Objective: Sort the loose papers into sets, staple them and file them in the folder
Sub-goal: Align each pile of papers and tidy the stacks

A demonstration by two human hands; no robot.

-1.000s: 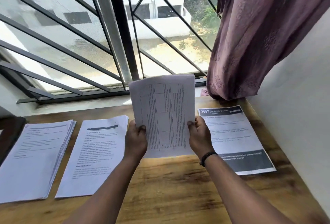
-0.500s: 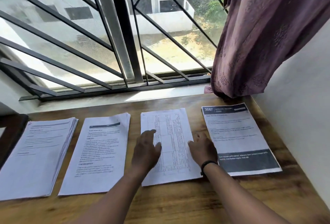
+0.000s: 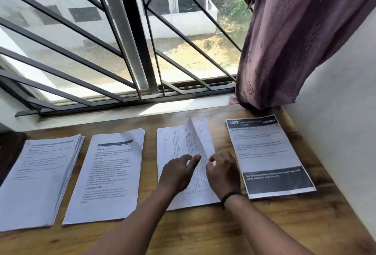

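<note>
Currently table-form stack lay long axis toward the desk's window edge — right hand pinched its top sheet up, left hand flat on it.

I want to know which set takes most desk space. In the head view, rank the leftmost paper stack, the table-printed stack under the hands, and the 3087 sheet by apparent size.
1. Leftmost paper stack, though it lies nearer the camera.
2 and 3. Table-printed stack and 3087 sheet look alike; I would not rank them.
</note>
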